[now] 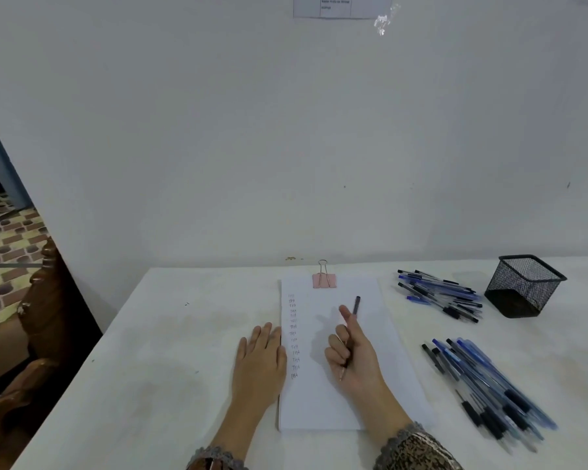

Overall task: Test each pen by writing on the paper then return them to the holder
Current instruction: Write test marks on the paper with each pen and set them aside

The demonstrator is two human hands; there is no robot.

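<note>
Our left hand (260, 361) lies flat at the paper's (333, 401) left edge; our right hand (352, 354) grips a pen (356, 305) over it — the handwritten column (293, 334) there too blurred to read. Mesh holder (523, 286) stands far right, loose pens (442, 295) beside.

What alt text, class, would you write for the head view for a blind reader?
The right hand grips a pen over clipped paper bearing a column of test marks; the left hand rests flat at its left edge. Two pen piles and a black mesh holder sit to the right.
</note>
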